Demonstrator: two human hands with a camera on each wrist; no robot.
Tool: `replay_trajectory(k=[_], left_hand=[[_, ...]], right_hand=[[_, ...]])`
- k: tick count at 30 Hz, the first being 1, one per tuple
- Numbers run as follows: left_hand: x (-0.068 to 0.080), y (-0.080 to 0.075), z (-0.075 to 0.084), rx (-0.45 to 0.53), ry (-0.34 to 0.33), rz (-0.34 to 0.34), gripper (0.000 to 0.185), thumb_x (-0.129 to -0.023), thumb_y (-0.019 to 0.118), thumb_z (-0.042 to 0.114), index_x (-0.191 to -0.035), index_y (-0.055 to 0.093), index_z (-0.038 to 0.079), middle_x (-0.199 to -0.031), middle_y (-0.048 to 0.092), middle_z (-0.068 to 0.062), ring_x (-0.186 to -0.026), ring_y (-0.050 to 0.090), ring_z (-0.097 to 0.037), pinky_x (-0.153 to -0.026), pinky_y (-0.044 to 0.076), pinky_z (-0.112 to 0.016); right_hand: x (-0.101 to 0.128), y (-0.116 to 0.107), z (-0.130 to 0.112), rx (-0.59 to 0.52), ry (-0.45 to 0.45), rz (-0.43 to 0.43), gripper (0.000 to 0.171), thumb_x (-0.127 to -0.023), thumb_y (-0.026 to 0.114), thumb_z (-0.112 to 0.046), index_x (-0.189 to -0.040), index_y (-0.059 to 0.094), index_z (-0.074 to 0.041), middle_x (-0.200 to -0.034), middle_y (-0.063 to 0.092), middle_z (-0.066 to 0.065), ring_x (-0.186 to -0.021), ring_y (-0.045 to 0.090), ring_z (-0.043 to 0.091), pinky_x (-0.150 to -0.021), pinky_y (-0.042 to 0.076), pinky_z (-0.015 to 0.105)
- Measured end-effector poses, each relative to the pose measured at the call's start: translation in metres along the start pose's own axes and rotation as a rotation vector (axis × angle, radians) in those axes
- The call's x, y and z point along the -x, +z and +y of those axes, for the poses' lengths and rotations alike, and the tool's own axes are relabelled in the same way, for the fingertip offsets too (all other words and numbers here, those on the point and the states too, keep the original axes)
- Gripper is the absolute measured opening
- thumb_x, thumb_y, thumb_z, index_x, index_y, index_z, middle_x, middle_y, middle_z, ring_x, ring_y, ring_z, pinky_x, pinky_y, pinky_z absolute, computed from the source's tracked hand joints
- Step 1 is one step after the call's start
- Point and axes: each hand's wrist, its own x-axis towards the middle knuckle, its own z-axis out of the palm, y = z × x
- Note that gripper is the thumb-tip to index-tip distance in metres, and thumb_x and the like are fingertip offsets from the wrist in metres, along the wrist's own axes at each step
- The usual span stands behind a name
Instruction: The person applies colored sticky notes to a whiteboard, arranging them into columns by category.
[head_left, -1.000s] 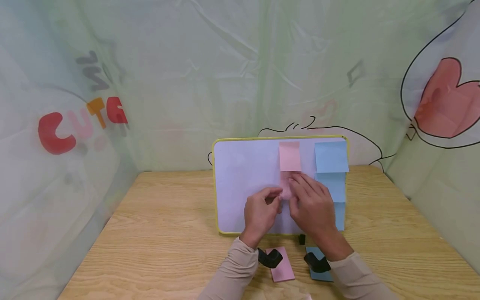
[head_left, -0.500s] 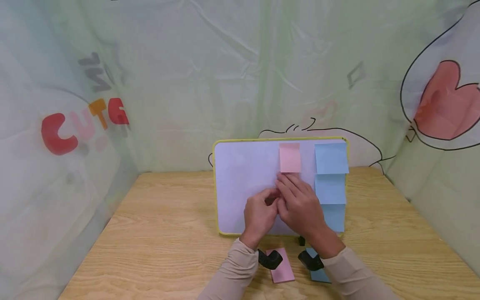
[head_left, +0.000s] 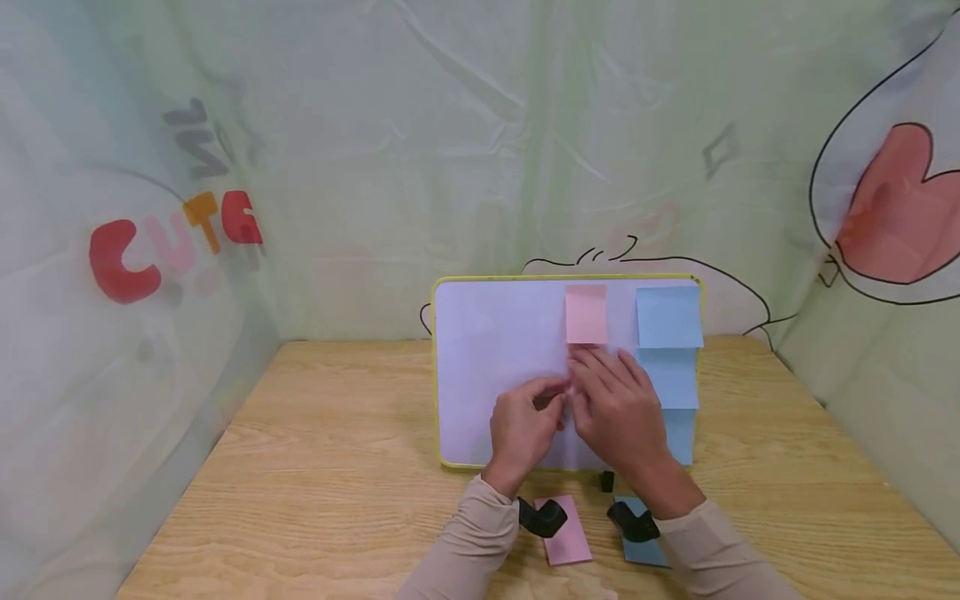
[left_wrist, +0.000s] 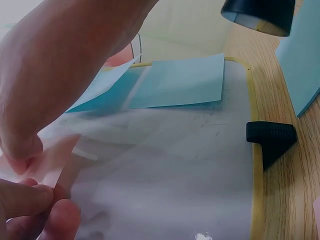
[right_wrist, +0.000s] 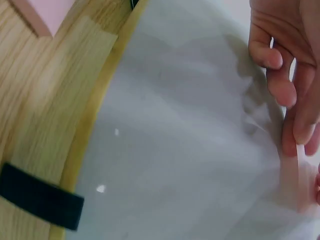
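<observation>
- Left hand (head_left: 525,429) pinches a pink note's (left_wrist: 52,162) edge on the whiteboard (head_left: 487,367).
- Right hand (head_left: 618,412), fingers straight, presses that note, at 6 o'clock from the stuck pink note (head_left: 586,313).

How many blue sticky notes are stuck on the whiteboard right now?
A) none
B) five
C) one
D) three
D: three blue sticky notes run in a column down the right side of the whiteboard, beside one pink note higher up.
</observation>
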Motion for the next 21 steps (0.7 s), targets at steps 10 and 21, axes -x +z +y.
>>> replay_trajectory(k=[10,21], left_hand=[[0.0014,0.0005,0.0007,-0.012,-0.014,-0.006,0.018,-0.091,0.075,0.018,-0.108,0.08,0.022,-0.089,0.075,0.011,-0.056,0.062,0.006,-0.053,0.05,-0.021],[0.0012,0.0001,0.0004,-0.011,-0.009,0.006,0.017,-0.092,0.073,0.015,-0.107,0.08,0.016,-0.089,0.076,0.006,-0.056,0.06,0.006,-0.054,0.051,-0.019]], right_hand=[[0.0003,-0.0079,0.0063,0.037,0.02,0.003,0.034,-0.077,0.068,-0.002,-0.11,0.071,0.005,-0.117,0.069,0.02,-0.113,0.064,0.037,-0.11,0.031,0.059],[-0.0053,-0.0014,-0.0019,-0.063,-0.064,-0.005,0.034,-0.086,0.062,-0.01,-0.115,0.069,0.007,-0.121,0.067,0.021,-0.114,0.062,0.039,-0.11,0.031,0.059]])
